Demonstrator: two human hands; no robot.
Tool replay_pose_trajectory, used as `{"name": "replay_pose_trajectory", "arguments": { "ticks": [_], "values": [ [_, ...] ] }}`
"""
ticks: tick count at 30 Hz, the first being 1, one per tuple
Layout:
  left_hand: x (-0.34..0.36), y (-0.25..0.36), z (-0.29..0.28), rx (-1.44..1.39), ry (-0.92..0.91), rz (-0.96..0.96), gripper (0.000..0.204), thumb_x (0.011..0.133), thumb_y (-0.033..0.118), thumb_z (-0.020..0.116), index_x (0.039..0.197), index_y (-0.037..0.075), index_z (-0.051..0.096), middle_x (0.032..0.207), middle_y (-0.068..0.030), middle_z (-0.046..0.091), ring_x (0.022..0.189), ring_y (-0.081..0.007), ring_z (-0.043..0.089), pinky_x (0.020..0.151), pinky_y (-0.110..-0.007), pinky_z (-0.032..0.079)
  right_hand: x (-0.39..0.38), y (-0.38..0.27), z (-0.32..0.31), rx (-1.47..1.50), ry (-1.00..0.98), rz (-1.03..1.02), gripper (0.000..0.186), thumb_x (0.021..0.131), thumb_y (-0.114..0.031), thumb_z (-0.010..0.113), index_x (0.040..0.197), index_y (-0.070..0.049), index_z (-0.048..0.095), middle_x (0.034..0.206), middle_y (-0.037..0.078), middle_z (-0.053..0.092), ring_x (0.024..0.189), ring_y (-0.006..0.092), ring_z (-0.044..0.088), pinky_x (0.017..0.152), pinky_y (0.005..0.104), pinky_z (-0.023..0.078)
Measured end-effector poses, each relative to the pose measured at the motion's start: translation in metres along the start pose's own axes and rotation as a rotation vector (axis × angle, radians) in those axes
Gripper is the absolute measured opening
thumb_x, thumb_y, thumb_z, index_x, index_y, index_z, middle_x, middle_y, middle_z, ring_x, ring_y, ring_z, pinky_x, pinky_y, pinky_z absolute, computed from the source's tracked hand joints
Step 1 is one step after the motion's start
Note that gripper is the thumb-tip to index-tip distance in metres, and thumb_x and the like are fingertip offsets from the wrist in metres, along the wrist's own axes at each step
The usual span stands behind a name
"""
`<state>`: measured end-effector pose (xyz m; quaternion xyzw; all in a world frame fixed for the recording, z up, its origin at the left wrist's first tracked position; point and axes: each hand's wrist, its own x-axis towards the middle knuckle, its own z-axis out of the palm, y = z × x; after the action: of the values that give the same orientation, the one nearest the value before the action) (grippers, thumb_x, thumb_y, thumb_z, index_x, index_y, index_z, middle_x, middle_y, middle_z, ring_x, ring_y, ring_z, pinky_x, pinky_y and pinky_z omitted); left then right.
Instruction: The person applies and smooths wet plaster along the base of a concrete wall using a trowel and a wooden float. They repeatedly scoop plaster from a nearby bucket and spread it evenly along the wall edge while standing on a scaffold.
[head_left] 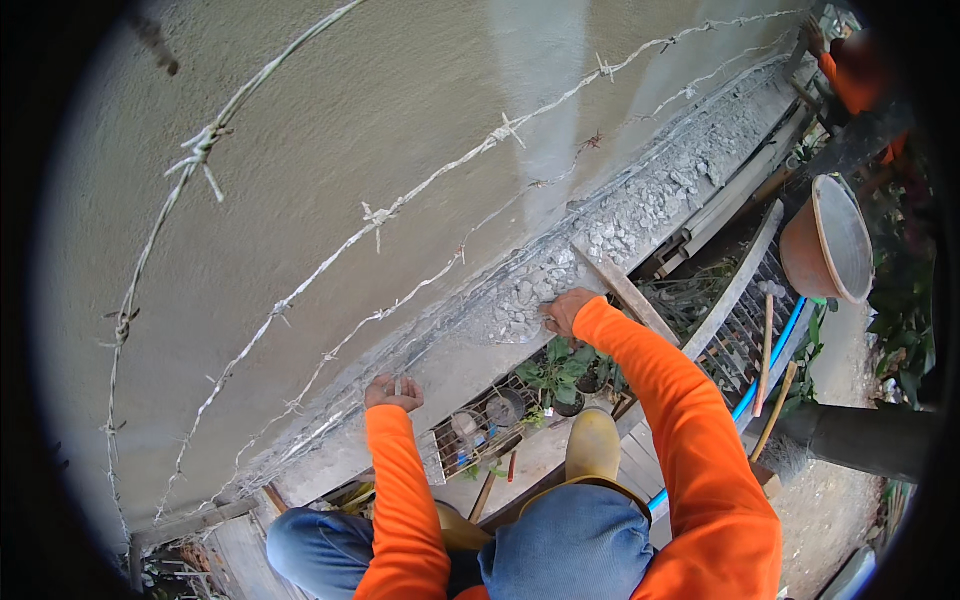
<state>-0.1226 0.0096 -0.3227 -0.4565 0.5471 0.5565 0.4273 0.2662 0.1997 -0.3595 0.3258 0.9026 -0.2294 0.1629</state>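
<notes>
Grey concrete rubble [625, 215] lies in a strip along a narrow ledge [455, 375] at the foot of the plastered wall [300, 150]. My right hand [568, 310] is at the near end of the rubble, its fingers bent down against the loose chips. Whatever lies under those fingertips is hidden. Farther left, my left hand [393, 393] is curled palm up over the ledge, closed around a small grey piece too small to name. Both arms wear orange sleeves.
Strands of barbed wire [380, 215] cross in front of the wall. A wooden batten [625, 292] juts out beside my right hand. Below are potted plants [560, 375] and a wire rack [480, 430]. At right hang a bucket [828, 240] and wooden-handled tools [765, 355]; another person [860, 75] works beyond.
</notes>
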Motion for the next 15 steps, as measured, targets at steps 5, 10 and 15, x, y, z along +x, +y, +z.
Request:
{"name": "replay_pose_trajectory", "arguments": {
  "ticks": [5, 10, 15],
  "values": [
    [-0.001, 0.001, 0.005, -0.039, 0.010, -0.016, 0.035, 0.087, 0.021, 0.062, 0.118, 0.015, 0.048, 0.114, -0.0109, 0.054, 0.101, -0.0268, 0.052, 0.089, -0.049, 0.041, -0.001, 0.001, 0.003, 0.053, 0.035, -0.004, 0.043, 0.094, -0.037, 0.054, 0.128, -0.012, 0.062, 0.089, 0.019, 0.072, 0.090, 0.0372, 0.069, 0.085, 0.0485, 0.053],
    [0.005, -0.003, 0.006, -0.012, 0.006, -0.002, 0.031, 0.090, 0.023, 0.061, 0.119, 0.021, 0.051, 0.111, -0.0118, 0.052, 0.101, -0.0267, 0.052, 0.088, -0.048, 0.042, -0.017, -0.002, 0.007, 0.048, 0.097, -0.030, 0.044, 0.095, -0.038, 0.053, 0.130, -0.011, 0.060, 0.083, 0.019, 0.071, 0.087, 0.0383, 0.069, 0.084, 0.0476, 0.053],
    [0.015, -0.006, 0.009, 0.007, 0.018, -0.007, 0.028, 0.092, 0.024, 0.060, 0.119, 0.023, 0.054, 0.110, -0.0116, 0.050, 0.102, -0.0255, 0.052, 0.085, -0.047, 0.044, -0.041, -0.001, 0.003, 0.049, 0.110, -0.002, 0.043, 0.094, -0.039, 0.054, 0.126, -0.010, 0.062, 0.083, 0.020, 0.071, 0.086, 0.0395, 0.068, 0.082, 0.0494, 0.053]
  ]
}}
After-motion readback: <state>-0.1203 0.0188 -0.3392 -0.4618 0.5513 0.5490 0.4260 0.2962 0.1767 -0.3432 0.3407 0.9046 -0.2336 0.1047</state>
